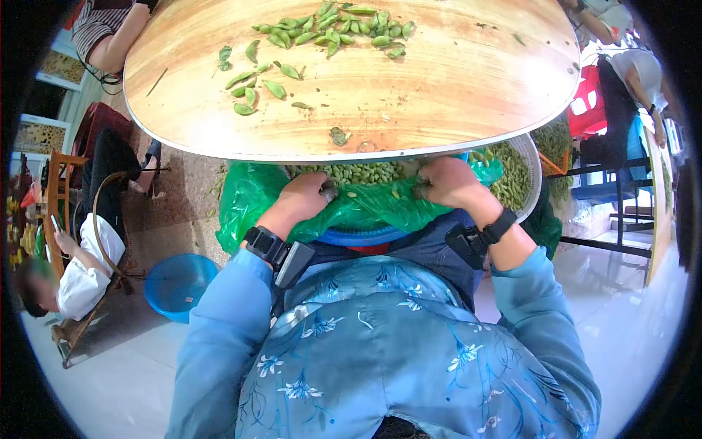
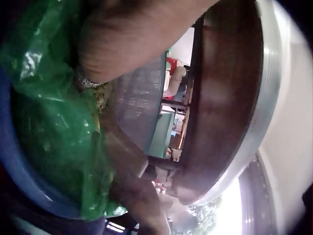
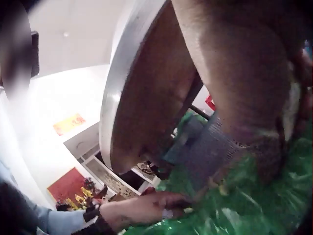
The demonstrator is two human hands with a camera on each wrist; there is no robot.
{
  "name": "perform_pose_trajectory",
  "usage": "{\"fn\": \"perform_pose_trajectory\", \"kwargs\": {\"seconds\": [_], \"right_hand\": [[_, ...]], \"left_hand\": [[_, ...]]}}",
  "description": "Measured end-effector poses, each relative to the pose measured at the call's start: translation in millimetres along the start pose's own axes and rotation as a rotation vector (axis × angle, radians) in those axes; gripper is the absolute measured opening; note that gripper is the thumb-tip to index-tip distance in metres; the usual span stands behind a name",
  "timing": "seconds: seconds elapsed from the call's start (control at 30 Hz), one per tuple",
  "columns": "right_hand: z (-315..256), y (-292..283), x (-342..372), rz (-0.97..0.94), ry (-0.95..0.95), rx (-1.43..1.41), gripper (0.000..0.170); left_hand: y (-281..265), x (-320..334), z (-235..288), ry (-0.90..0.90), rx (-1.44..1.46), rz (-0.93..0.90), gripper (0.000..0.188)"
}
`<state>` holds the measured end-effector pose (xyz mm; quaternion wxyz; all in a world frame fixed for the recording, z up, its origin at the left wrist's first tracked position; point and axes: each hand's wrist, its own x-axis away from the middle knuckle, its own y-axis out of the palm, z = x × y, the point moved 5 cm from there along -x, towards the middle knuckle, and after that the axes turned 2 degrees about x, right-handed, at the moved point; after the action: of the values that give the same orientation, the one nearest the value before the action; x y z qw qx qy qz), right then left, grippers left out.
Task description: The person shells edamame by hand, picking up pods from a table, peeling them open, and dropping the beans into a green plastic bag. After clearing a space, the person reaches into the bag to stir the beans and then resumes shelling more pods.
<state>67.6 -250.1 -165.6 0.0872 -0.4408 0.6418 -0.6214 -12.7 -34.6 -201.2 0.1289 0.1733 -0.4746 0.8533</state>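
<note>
Beside the wood-grain tabletop (image 1: 453, 95), shelled green beans (image 1: 362, 173) lie against green plastic bagging (image 1: 365, 208) between left hand (image 1: 303, 196) and right hand (image 1: 450, 181), whose grip I cannot tell; tugging the plastic could spill them.

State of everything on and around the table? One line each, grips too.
Green bag: crumpled, mouth open, draped over blue tub
Blue tub: partly covered by the bag
Beans: heaped loose
Left grip: fingers curled at the bag; hold unclear
Right grip: same
Pods: loose on table, piled and scattered
Table: littered with bits
White basket: holds pods
Blue basin: upright, scrap inside
</note>
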Motion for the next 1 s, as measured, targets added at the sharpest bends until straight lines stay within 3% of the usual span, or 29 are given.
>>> {"fn": "perform_pose_trajectory", "kwargs": {"seconds": [0.07,0.13,0.17,0.23,0.27,0.3,0.33,0.4,0.43,0.53,0.57,0.63,0.8,0.9,1.0], "right_hand": [[-1,3,-2,0.022,0.007,0.017,0.028],[-2,-3,-1,0.229,0.045,-0.008,0.026],[1,-3,1,0.349,0.036,0.018,0.033],[-12,-20,17,0.363,0.038,-0.098,0.038],[-18,-28,27,0.379,0.043,-0.214,0.043],[-25,-26,31,0.293,0.026,-0.234,0.049],[-36,-25,35,0.226,0.016,-0.122,0.045],[-45,3,29,0.234,-0.139,-0.092,0.041],[-44,12,19,0.198,-0.130,-0.071,0.034],[-37,8,-4,0.043,-0.024,-0.064,0.028],[-31,8,-7,0.109,-0.025,-0.139,0.024],[-28,13,-6,0.136,0.005,-0.130,0.024],[-29,6,-4,0.136,0.003,-0.054,0.023],[-34,-2,8,0.093,-0.090,-0.083,0.020],[-43,1,30,0.061,-0.249,-0.089,0.016]], "left_hand": [[-1,5,0,-0.023,0.009,0.041,0.030],[-5,9,2,-0.047,0.019,0.091,0.031],[-8,12,6,0.010,0.134,0.134,0.033],[-18,22,15,0.069,0.248,0.180,0.035],[-21,29,29,0.227,0.247,0.154,0.037],[-20,35,41,0.385,0.244,0.126,0.039],[-16,36,42,0.385,0.245,0.127,0.039],[7,31,40,0.359,0.020,-0.030,0.041],[15,26,38,0.281,-0.007,-0.151,0.040],[24,18,31,0.211,-0.007,-0.181,0.035],[24,19,28,0.210,-0.006,-0.181,0.035],[-5,26,40,0.294,0.184,0.055,0.028],[13,31,26,0.289,0.099,0.026,0.020],[-8,44,38,0.335,0.191,0.064,0.019],[-6,64,47,0.386,0.259,-0.033,0.019]]}}
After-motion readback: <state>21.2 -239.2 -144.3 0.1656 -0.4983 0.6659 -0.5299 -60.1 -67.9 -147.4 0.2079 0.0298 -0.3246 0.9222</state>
